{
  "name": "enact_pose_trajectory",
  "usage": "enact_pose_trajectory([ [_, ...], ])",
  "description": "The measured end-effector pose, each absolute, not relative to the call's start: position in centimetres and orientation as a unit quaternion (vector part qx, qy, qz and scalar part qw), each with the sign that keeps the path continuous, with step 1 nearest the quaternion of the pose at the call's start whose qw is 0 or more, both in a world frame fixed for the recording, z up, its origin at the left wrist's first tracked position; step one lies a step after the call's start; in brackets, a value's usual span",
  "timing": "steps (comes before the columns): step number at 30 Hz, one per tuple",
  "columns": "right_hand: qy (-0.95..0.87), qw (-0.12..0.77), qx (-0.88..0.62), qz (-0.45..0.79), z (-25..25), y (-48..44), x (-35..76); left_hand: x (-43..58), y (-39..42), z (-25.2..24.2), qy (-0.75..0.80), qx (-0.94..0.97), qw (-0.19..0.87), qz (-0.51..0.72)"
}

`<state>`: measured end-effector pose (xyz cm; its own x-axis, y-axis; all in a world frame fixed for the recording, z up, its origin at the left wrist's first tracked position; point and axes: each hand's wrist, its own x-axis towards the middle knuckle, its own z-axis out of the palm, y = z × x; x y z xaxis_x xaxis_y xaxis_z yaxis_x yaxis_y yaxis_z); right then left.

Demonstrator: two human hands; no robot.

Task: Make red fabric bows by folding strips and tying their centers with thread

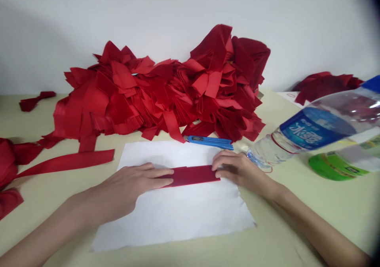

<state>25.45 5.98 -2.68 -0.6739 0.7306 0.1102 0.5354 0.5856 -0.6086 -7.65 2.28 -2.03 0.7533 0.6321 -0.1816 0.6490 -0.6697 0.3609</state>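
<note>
A short strip of red ribbon (192, 175) lies flat on a white sheet of paper (178, 215). My left hand (130, 188) rests on the strip's left end, fingers stretched out and pressing it down. At the strip's right end, my right hand (237, 168) has its fingers curled and pinches the ribbon's edge against the paper.
A big heap of cut red ribbon pieces (166, 89) fills the back of the table. A blue utility knife (210, 141) lies just behind the paper. Two plastic water bottles (311, 134) stand at the right, a green-labelled one (341, 164) nearer. More ribbon (65, 162) trails at the left.
</note>
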Motion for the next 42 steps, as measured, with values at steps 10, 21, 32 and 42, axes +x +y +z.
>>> enact_pose_trajectory([
  [10,-0.892,0.141,-0.367,0.222,-1.6,5.0,25.5,-7.4,2.0,-1.7,0.361,0.906,0.222,0.014],
  [21,-0.907,0.135,-0.321,0.236,-1.4,4.4,17.7,-6.8,1.8,-0.6,0.342,0.917,0.207,0.003],
  [32,-0.893,0.16,-0.334,0.257,-1.8,4.4,17.4,-7.2,2.1,-1.0,0.38,0.89,0.25,0.045],
  [42,-0.905,0.152,-0.308,0.25,-2.0,4.7,17.4,-6.9,2.1,-0.2,0.355,0.897,0.26,0.045],
])
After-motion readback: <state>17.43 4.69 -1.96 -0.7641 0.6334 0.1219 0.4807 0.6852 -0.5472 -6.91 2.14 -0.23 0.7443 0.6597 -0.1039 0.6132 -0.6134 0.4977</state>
